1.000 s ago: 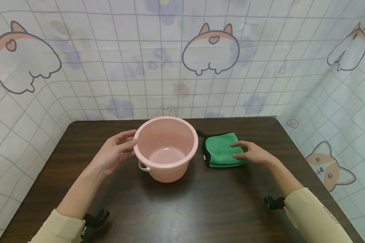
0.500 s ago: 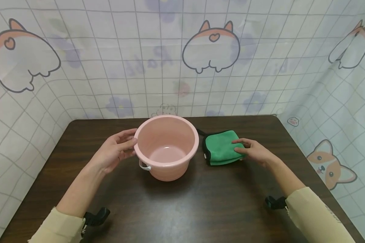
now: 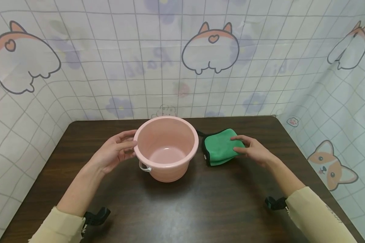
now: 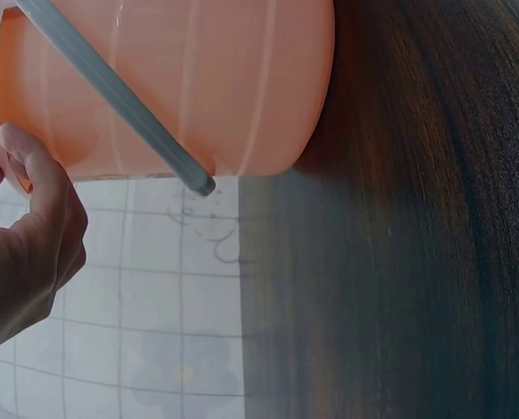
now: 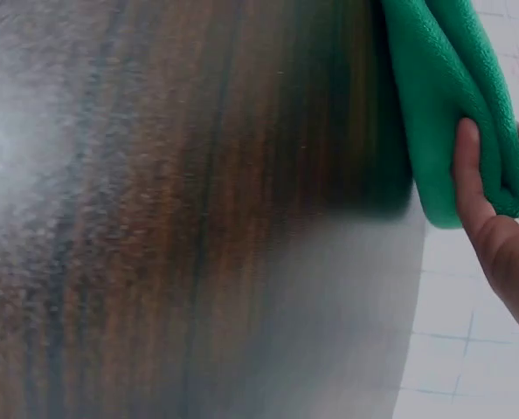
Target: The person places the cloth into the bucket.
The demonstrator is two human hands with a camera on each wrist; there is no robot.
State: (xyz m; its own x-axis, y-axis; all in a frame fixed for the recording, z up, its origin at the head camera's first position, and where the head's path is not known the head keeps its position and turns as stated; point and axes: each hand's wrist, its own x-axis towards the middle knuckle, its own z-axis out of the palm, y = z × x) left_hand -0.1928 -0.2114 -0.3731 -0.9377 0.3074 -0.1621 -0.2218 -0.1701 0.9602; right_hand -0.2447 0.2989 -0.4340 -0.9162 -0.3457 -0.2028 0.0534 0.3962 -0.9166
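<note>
A pink bucket (image 3: 166,172) stands upright on the dark wooden table. My left hand (image 3: 112,153) holds its rim at the left side, and the left wrist view shows the fingers (image 4: 45,175) right at that rim. The bucket's grey handle (image 4: 120,96) hangs down along its outside. To the right of the bucket lies a folded green cloth (image 3: 220,146) with black edging. My right hand (image 3: 257,152) pinches its right end; in the right wrist view, a finger or thumb presses on the near face, with other fingertips partly hidden behind the cloth (image 5: 443,96).
The dark wooden table (image 3: 182,212) reaches back to a wall covering (image 3: 158,67) with a grid and cartoon dog print. A black wrist mount (image 3: 97,217) sits by the left sleeve, another wrist mount (image 3: 275,203) by the right. A black strap (image 3: 200,133) trails from the cloth.
My right hand has closed on the cloth's right end, which has bunched up and risen a little. My left hand and the bucket stay in place.
</note>
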